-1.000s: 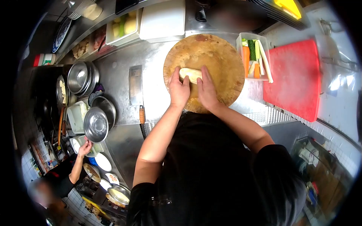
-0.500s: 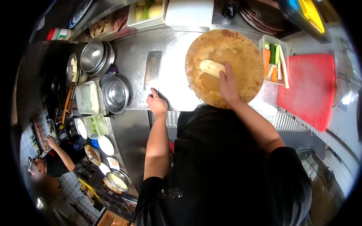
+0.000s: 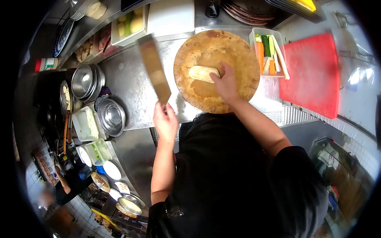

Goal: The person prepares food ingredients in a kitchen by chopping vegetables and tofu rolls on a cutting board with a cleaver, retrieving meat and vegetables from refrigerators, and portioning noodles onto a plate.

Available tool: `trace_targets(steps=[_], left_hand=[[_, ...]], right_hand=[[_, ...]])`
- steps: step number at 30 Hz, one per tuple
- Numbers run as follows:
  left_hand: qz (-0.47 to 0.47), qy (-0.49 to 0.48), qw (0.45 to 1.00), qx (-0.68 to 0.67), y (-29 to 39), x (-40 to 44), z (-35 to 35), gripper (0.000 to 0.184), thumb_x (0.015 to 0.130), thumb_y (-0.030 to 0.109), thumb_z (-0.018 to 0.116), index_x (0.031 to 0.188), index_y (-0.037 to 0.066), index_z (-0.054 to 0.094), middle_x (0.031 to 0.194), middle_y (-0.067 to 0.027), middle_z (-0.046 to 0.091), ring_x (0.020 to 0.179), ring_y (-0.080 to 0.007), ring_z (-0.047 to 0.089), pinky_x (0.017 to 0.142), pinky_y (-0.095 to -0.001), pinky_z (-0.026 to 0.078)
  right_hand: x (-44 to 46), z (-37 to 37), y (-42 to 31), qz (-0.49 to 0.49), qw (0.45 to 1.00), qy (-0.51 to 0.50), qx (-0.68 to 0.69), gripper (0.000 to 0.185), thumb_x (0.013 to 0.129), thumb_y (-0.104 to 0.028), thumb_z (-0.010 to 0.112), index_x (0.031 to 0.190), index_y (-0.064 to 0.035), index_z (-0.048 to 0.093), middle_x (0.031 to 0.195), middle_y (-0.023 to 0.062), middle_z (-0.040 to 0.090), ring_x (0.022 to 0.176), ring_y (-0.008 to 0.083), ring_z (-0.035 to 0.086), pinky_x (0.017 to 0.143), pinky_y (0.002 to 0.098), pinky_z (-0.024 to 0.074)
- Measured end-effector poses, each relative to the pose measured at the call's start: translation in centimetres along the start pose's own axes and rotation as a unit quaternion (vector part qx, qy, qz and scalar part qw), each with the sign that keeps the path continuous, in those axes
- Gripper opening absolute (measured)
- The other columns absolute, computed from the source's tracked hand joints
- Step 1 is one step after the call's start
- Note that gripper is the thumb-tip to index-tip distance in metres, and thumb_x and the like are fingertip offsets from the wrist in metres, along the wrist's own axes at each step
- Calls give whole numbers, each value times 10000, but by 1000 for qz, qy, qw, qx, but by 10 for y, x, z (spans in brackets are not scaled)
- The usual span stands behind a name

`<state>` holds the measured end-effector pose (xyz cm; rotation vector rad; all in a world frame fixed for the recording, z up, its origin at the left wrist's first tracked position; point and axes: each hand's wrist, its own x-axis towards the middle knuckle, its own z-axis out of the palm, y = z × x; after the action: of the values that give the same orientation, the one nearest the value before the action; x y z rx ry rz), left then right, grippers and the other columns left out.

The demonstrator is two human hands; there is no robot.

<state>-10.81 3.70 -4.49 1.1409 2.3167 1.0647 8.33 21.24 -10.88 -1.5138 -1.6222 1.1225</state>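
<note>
My left hand (image 3: 166,120) is closed round the handle of a broad cleaver (image 3: 154,71), raised over the steel counter with its blade pointing away from me and slightly blurred. To its right stands a round wooden chopping block (image 3: 217,101). A pale, oblong peeled vegetable (image 3: 203,73), its kind unclear, lies on the block. My right hand (image 3: 227,82) is over the block at the vegetable's right end, fingers apart and a fingertip at or touching that end.
Right of the block are a clear tub of cut vegetables (image 3: 271,53) and a red cutting board (image 3: 311,75). Steel bowls (image 3: 111,117) and plastic tubs (image 3: 85,123) line the left side. A steel counter (image 3: 127,75) lies between. Another person (image 3: 61,186) stands at lower left.
My left hand has picked up the cleaver from the counter and raised it. My right hand has loosened its grip on the pale vegetable, which lies on the block. The view has shifted.
</note>
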Motion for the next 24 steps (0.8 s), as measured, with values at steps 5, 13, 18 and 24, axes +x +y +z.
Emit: trace_targets(steps=[5,13,18,24], left_hand=[[150,-76,984,50,81,17,29,715,921,2,554,1569,57,255,857,-249,670,737,-408,680,683,-455,562],[156,-142,974,80,93,24,53,815,876,-30,566,1596,107,209,781,-226,645,688,-393,662,632,-470,547],[115,-187,969,111,93,27,59,803,900,-31,533,1604,154,194,776,-257,651,688,-417,662,649,-479,535],[129,-223,959,123,96,44,53,842,861,-30,549,1604,119,183,734,-225,635,648,-391,644,627,-483,529]], right_hand=[[4,-6,-9,7,1000,-8,-27,728,816,-211,798,1402,57,459,1360,223,499,1269,327,517,1057,383,430],[3,-4,-3,-20,999,10,-36,758,794,-204,820,1408,52,456,1343,228,501,1229,335,540,1026,390,452],[4,-5,-2,-31,999,13,-41,749,787,-199,828,1395,51,469,1329,225,512,1227,336,544,1023,391,454],[4,-8,-10,-21,999,31,-30,661,801,-267,812,1309,48,529,1276,238,551,1181,363,542,997,428,445]])
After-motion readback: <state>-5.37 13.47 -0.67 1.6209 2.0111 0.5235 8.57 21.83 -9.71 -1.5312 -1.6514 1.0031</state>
